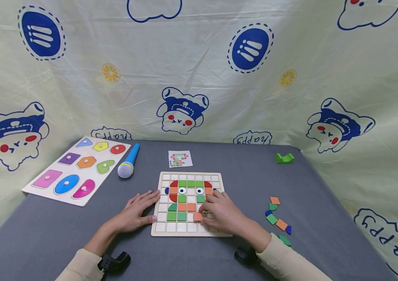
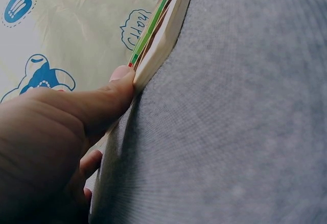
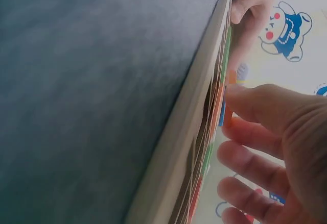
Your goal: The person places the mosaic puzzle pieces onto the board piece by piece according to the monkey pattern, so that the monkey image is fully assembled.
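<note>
Left hand point(image 1: 137, 210), thumb spread, touches the board's point(image 1: 191, 234) left edge; right hand point(image 1: 221, 210) pinches an orange tile point(image 1: 197, 216) near the bottom edge, best kept flat and square.

The grid board point(image 1: 174, 234) looks like smooth, matt wood, the table cover point(image 1: 170, 257) like matt, woven cloth. The backdrop point(image 1: 199, 54) is creased, faintly shiny sheeting; the picture card point(image 1: 180, 159) looks like paper.

A pale, creased sheet point(image 1: 199, 70) printed with cartoon animals point(image 1: 183, 111) hangs behind a grey-topped table point(image 1: 244, 175).
</note>
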The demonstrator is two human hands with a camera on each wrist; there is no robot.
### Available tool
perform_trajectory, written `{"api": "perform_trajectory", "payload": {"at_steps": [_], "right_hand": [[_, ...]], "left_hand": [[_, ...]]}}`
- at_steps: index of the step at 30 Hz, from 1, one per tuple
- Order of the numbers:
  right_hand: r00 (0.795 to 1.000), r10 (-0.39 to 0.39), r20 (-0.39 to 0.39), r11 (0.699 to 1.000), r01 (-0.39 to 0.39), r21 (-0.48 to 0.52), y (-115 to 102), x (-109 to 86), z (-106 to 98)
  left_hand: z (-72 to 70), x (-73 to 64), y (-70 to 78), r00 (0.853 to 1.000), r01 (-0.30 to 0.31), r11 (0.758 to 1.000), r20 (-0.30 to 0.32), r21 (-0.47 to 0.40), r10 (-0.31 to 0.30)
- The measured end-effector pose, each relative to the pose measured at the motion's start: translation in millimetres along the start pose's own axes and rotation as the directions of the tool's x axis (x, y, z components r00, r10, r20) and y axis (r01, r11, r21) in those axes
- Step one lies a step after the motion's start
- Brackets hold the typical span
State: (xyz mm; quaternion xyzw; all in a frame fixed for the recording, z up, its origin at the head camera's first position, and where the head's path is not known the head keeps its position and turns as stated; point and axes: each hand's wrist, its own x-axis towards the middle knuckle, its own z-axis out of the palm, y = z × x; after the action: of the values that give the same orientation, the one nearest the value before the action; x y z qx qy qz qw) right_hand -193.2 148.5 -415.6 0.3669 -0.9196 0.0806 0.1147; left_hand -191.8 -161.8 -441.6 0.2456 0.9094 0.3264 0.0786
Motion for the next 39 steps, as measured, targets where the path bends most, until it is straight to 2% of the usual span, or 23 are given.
{"api": "perform_trajectory", "payload": {"at_steps": [6,11,24,39], "right_hand": [[1.000,-0.024,-0.017,1.000,0.024,-0.015,-5.5,8.7,2.7],[0.999,-0.032,-0.005,0.999,0.032,-0.021,-7.5,11.8,3.8],[1.000,-0.014,-0.004,1.000,0.014,-0.005,-11.0,13.2,5.8],[1.000,-0.010,-0.004,1.000,0.010,0.003,-9.5,12.5,5.2]], "left_hand": [[0.8,0.4,-2.7,1.000,-0.029,1.000,-0.013,-0.004,0.029],[0.8,1.1,-3.4,1.000,-0.020,1.000,-0.009,-0.006,0.020],[1.1,1.8,-2.4,1.000,-0.011,1.000,-0.001,-0.007,0.011],[0.7,0.4,-2.5,1.000,-0.024,1.000,-0.019,0.010,0.024]]}}
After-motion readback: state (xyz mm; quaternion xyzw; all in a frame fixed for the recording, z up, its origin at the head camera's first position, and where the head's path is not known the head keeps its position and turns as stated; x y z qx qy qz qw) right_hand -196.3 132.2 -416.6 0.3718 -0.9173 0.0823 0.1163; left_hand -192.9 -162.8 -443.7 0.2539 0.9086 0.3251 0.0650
